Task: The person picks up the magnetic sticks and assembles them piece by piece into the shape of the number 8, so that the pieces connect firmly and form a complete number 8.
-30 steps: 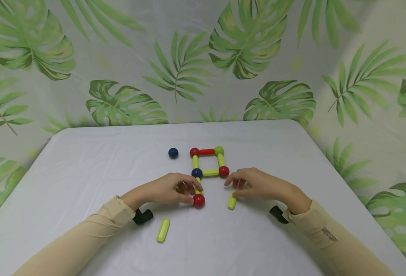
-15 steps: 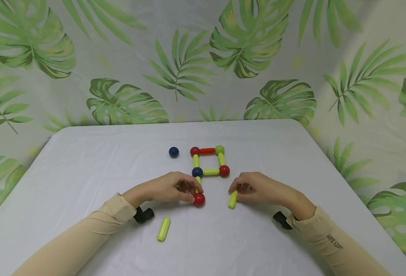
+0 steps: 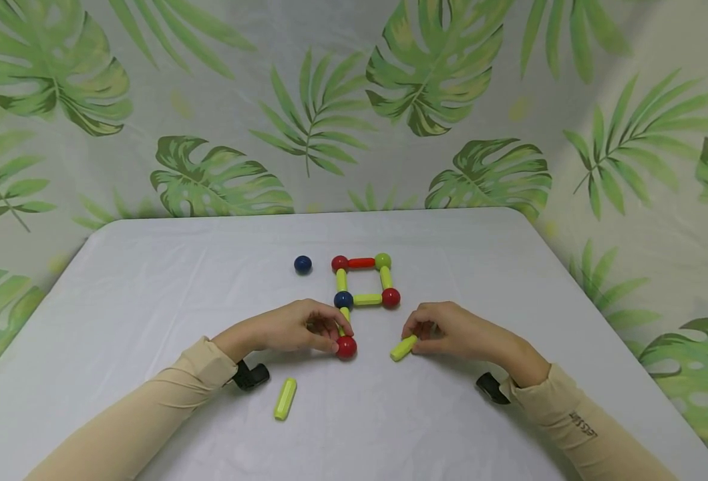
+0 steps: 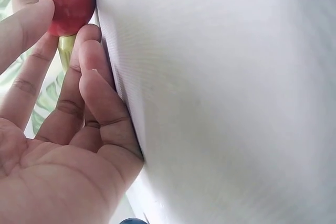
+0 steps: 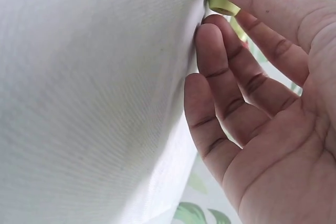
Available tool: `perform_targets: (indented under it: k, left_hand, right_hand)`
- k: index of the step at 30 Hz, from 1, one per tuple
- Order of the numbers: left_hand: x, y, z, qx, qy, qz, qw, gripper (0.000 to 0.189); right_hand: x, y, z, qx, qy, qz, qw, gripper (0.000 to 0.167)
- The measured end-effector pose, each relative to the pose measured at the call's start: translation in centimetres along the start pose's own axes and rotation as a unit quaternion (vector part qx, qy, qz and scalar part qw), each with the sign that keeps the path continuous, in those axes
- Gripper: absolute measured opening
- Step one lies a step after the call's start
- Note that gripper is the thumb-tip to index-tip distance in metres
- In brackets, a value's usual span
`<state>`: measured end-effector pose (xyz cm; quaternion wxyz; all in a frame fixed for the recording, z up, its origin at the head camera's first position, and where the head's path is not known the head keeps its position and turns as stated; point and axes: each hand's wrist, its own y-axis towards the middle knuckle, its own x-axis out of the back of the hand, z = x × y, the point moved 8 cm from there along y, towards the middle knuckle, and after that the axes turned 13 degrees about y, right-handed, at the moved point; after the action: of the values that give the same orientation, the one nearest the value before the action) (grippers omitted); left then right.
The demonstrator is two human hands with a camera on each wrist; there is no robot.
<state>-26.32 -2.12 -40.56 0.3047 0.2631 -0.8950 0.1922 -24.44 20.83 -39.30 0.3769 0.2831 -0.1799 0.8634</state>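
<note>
My left hand (image 3: 300,327) pinches a glossy red ball (image 3: 346,347) between thumb and fingers; in the left wrist view the thumb presses on the same red ball (image 4: 71,6). A yellow-green rod (image 3: 344,317), partly behind the fingers, joins it to a dark blue ball (image 3: 343,300), a corner of a square of rods and balls. To the right, my right hand (image 3: 456,331) holds a loose yellow-green rod (image 3: 403,348) at one end, its free end angled toward the red ball. The right wrist view shows the thumb over that rod (image 5: 220,1), low by the cloth.
The square's other corners are a red ball (image 3: 339,263), a green ball (image 3: 383,261) and a second red ball (image 3: 391,297). A loose blue ball (image 3: 302,264) lies left of it. Another yellow-green rod (image 3: 285,399) lies nearer the front, on the white-covered table (image 3: 173,267).
My right hand has taken hold of the loose rod and turned it, so its near end now points left toward the red ball. My left hand stays at the red ball.
</note>
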Motion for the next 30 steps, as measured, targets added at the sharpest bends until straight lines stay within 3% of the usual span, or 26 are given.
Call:
perform_targets:
  k: [30]
  left_hand:
    - [-0.1,-0.1,0.3,0.008,-0.018,-0.003,0.9998,0.026]
  right_hand:
    - [-1.9,1.5,1.2,0.020,0.043,-0.011,0.9988,0.015]
